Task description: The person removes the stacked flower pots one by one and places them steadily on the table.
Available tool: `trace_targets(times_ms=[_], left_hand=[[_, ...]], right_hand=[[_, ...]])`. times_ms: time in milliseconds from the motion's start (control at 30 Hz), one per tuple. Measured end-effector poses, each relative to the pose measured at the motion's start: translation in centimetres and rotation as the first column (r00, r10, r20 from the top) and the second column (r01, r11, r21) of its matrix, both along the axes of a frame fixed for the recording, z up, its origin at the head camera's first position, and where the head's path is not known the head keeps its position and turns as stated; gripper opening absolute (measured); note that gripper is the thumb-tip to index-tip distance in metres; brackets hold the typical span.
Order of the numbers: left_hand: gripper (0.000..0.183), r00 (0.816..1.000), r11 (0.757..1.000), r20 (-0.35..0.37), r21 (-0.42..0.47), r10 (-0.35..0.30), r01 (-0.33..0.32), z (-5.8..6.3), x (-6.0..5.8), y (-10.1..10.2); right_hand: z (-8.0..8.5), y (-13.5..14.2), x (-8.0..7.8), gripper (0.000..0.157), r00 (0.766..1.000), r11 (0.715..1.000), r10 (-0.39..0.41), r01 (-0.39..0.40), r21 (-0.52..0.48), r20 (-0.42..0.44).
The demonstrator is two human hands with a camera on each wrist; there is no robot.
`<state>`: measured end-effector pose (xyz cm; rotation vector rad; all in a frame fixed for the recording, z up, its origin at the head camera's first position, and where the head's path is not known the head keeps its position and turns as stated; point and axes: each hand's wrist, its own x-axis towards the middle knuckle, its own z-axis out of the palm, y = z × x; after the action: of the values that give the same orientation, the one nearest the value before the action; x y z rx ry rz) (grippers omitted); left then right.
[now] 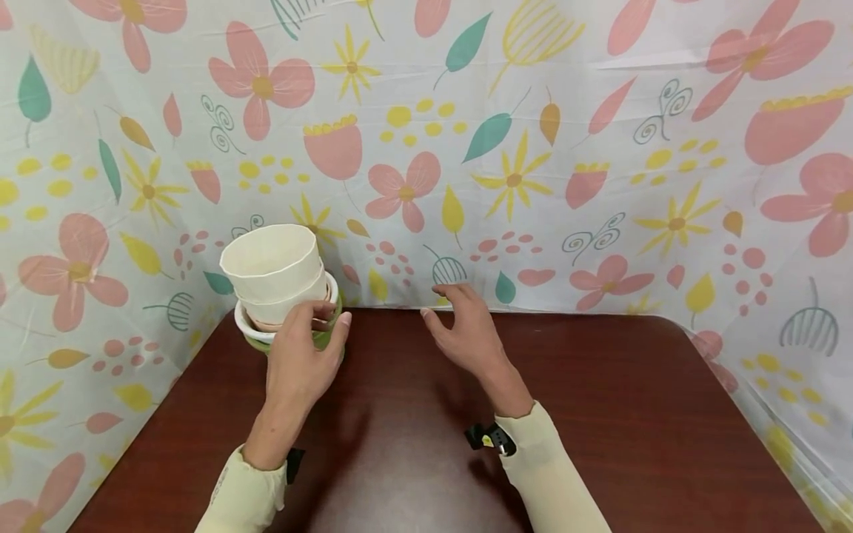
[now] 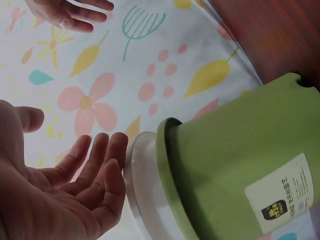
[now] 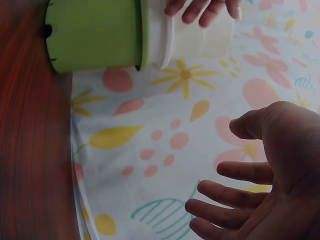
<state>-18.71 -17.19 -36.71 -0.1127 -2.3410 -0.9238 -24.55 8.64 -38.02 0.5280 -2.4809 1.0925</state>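
A stack of nested flower pots stands at the table's back left. Its outermost pot is a green pot (image 2: 220, 145) with a printed label. A white pot (image 2: 150, 185) sits inside that, its rim showing above the green one, and cream pots (image 1: 273, 259) with faceted walls rise from the top. My left hand (image 1: 301, 366) is beside the stack, its loosely bent fingers close to the white rim and the cream walls, gripping nothing. To the right, my right hand (image 1: 466, 329) hovers over the back of the table, thumb and fingers spread, with nothing in it.
The dark brown tabletop (image 1: 400, 444) ends at the back against a white curtain (image 1: 413, 96) printed with flowers and leaves. This curtain also runs along the left and right sides. The pot stack stands close to its back left corner.
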Motion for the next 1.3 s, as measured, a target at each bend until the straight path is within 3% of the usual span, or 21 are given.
trace_targets(times_ms=[433,900,1100,1300], left_hand=[[0.027,0.995,0.995,-0.055,0.059,0.078,-0.075,1.3,0.8,-2.4],[0.032,0.975,0.976,-0.109,0.125,0.193,-0.179,2.8,1.3,-5.7],[0.042,0.961,0.946,-0.06,0.202,0.268,-0.252,3.4,1.7,-7.5],[0.047,0.943,0.91,0.019,0.258,0.332,-0.325,2.7,1.2,-9.5]], right_hand=[[0.1,-2.4,-0.1,0.043,0.997,0.997,0.068,-0.069,-0.021,-0.035],[0.0,-4.2,-0.2,0.042,0.991,0.993,0.103,-0.107,-0.046,-0.086],[0.0,-5.0,-0.1,0.042,0.993,0.992,0.108,-0.111,-0.058,-0.053],[0.0,-5.7,0.1,0.041,0.992,0.991,0.121,-0.123,-0.06,-0.037]])
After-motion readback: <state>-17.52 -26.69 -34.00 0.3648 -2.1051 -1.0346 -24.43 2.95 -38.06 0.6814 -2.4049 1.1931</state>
